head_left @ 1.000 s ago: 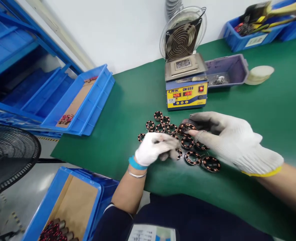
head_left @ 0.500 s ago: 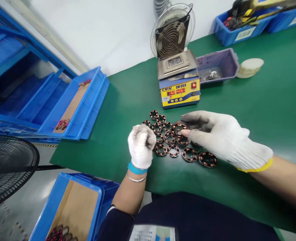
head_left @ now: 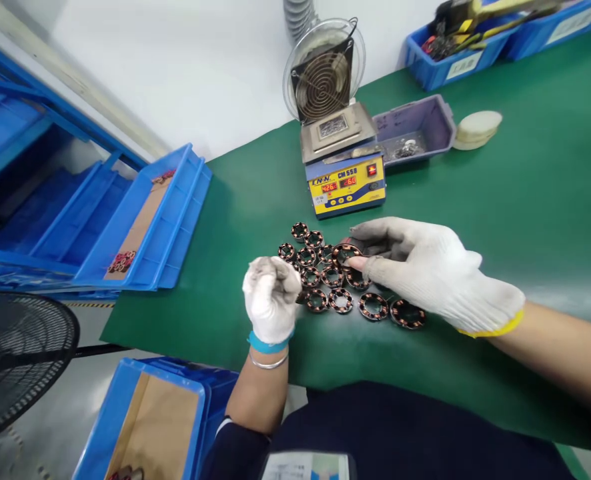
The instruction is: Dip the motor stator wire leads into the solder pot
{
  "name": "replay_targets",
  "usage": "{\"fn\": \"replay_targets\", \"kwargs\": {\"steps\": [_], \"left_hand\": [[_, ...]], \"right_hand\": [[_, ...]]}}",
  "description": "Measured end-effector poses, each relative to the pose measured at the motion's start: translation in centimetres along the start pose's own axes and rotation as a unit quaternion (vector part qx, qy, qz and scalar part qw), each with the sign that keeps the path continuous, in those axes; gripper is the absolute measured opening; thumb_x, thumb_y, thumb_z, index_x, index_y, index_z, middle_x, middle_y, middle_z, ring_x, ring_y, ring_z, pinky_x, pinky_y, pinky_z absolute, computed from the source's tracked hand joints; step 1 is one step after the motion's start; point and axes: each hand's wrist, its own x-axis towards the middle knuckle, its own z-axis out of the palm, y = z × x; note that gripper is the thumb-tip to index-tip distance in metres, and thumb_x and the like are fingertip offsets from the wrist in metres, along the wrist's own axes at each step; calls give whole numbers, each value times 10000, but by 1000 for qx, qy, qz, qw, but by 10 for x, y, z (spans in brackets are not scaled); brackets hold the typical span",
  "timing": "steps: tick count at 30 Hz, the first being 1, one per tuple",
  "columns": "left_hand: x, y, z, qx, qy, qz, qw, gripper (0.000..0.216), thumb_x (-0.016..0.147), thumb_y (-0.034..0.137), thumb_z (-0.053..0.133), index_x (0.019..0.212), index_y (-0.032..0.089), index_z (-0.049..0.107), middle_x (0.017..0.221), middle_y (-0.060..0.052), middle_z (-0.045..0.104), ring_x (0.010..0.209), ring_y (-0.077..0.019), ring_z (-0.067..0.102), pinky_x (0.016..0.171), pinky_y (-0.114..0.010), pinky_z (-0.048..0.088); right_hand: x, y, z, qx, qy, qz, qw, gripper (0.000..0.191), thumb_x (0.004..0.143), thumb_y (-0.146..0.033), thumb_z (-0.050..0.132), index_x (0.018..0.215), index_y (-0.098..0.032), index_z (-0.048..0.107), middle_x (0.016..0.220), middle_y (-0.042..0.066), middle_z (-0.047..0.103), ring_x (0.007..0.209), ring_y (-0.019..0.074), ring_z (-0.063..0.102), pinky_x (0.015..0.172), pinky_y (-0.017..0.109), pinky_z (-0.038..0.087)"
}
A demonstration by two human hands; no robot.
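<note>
My right hand (head_left: 420, 270), in a white knitted glove with a bare thumb tip, pinches a copper-wound stator ring (head_left: 344, 254) between thumb and fingers, just above the other rings. Several similar stator rings (head_left: 341, 301) lie in loose rows on the green table below and left of it. My left hand (head_left: 271, 297), also gloved and greyed at the fingertips, is closed with curled fingers at the left side of the rings. Whatever it holds, if anything, is hidden; a small dark edge shows beside its fingers. It covers part of the leftmost rings.
Behind the rings stands a yellow-and-blue solder pot (head_left: 348, 183) with a round fan guard above. A purple bin (head_left: 415, 127) and white round pads (head_left: 478, 128) are to its right. Blue crates (head_left: 175, 227) stand left, another blue crate (head_left: 200, 413) below, and a black fan (head_left: 20, 360) at lower left.
The whole view has shifted slightly, moving the table items left. My left hand's fingers have turned a little; my right hand still pinches the stator ring at about the same place over the others.
</note>
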Motion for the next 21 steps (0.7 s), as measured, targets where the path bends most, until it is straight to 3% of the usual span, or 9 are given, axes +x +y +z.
{"fn": "replay_targets", "kwargs": {"steps": [2,4,7,10,13,16,18,21], "left_hand": [[1,-2,-1,55,6,-18,998,536,810,710,644,694,188,609,507,21,576,391,-73,458,366,-179,286],[-2,-6,2,125,-54,-64,989,613,786,783,609,741,173,651,557,-15,638,414,-85,482,379,-195,315],[-11,-9,9,158,-117,-93,976,527,732,670,760,653,170,610,503,5,596,390,-76,437,381,-206,322],[-16,-4,9,99,-105,-62,988,469,780,585,755,613,183,582,456,25,550,357,-76,408,362,-209,298],[-15,-3,6,74,-28,-27,997,533,840,693,617,661,191,593,481,18,570,377,-82,435,378,-204,307],[-12,-7,9,141,-83,-83,983,610,776,783,609,730,175,640,545,-16,627,415,-94,470,387,-210,320],[-12,-9,12,169,-128,-114,971,535,742,691,718,673,171,613,516,-12,608,407,-88,444,391,-216,331],[-14,-6,15,150,-92,-96,980,431,804,536,731,628,174,577,492,-2,595,400,-84,441,397,-210,354]], "right_hand": [[-1,0,1,6,-2,-2,1000,396,730,-306,775,1092,-148,755,963,78,742,788,180,708,775,306,625],[-2,1,2,8,-4,3,1000,406,732,-298,768,1109,-147,752,972,81,742,788,179,709,775,306,629],[-2,2,4,8,0,5,1000,400,734,-288,761,1109,-149,750,992,85,740,805,181,712,809,314,633],[0,2,2,16,11,-5,1000,393,722,-306,769,1082,-149,755,991,87,741,807,182,711,829,323,633],[2,2,-1,17,23,-16,999,397,714,-323,776,1070,-147,758,957,83,743,784,176,706,811,317,631],[2,3,0,15,20,-13,1000,399,720,-315,774,1079,-144,755,948,84,742,783,174,705,800,313,631],[0,6,2,15,13,-6,1000,407,719,-308,777,1090,-141,750,969,87,741,796,174,707,811,321,630],[4,7,-1,1,11,4,1000,421,716,-303,782,1106,-146,747,988,82,743,818,176,711,828,323,623]]}}
